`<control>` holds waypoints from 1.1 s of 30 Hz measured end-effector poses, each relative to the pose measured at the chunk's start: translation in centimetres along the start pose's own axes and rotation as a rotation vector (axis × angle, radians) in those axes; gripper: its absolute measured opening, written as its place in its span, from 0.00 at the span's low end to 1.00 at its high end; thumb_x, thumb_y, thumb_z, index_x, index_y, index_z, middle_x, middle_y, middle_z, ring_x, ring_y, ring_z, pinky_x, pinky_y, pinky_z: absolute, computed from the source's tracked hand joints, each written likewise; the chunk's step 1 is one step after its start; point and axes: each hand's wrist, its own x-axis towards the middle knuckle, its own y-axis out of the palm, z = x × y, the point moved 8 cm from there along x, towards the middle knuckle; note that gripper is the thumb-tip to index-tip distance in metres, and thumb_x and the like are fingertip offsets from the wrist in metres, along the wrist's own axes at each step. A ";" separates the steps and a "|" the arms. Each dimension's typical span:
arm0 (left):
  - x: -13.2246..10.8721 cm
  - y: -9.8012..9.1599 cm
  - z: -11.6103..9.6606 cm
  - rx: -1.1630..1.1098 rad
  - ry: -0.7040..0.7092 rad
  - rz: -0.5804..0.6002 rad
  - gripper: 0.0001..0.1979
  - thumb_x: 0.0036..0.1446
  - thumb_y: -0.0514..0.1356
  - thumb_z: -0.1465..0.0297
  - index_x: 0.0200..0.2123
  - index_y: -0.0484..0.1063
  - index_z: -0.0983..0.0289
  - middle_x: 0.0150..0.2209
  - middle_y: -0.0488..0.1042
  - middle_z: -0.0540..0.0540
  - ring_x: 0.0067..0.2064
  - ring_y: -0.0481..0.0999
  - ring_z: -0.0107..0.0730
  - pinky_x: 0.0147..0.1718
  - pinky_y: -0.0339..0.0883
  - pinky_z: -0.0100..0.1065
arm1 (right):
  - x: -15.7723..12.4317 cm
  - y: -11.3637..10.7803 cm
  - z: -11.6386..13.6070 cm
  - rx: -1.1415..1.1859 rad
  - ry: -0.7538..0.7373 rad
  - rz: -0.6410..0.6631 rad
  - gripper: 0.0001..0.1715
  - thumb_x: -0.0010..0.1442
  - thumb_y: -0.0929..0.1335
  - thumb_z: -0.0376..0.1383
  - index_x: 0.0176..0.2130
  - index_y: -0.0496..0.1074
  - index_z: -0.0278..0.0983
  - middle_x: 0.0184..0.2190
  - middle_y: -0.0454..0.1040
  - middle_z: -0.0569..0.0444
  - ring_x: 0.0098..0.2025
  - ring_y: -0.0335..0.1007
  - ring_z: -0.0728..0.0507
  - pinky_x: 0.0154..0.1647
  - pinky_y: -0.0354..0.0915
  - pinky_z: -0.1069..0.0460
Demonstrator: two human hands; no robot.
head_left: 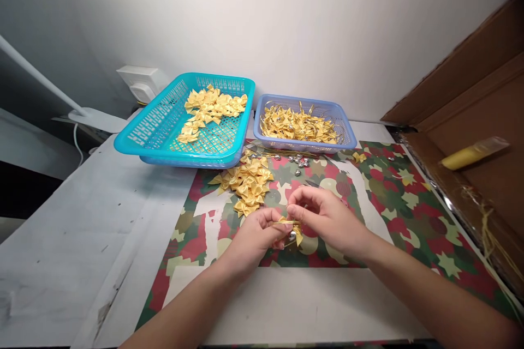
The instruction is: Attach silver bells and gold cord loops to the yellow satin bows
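Observation:
Between the thumb and fingers of my left hand is a yellow ribbon bow with gold-coloured cord across it. A small silver bell shows just below the cord. My right hand is beside it, thumb and forefinger pinched together slightly above the bow. Whatever sits in that pinch is too small to make out. Farther back lies a pile of yellow bows on the patterned mat. Several loose silver bells rest to the right of that pile, near a bundle of gold cords.
A turquoise basket with yellow bows sits at the back left. Beside it, a blue-violet basket contains bows with gold cords. Partly behind my right hand lies a dark pointed tool. Cardboard borders the right side, with a yellow tube.

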 end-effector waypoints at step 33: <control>0.3 -0.8 -0.6 -0.030 0.126 -0.109 0.19 0.44 0.71 0.61 0.22 0.64 0.64 0.22 0.72 0.47 0.26 0.69 0.24 0.28 0.63 0.26 | -1.5 -0.4 -3.3 0.511 0.129 -0.170 0.18 0.60 0.70 0.48 0.32 0.65 0.38 0.28 0.68 0.61 0.25 0.64 0.54 0.28 0.64 0.58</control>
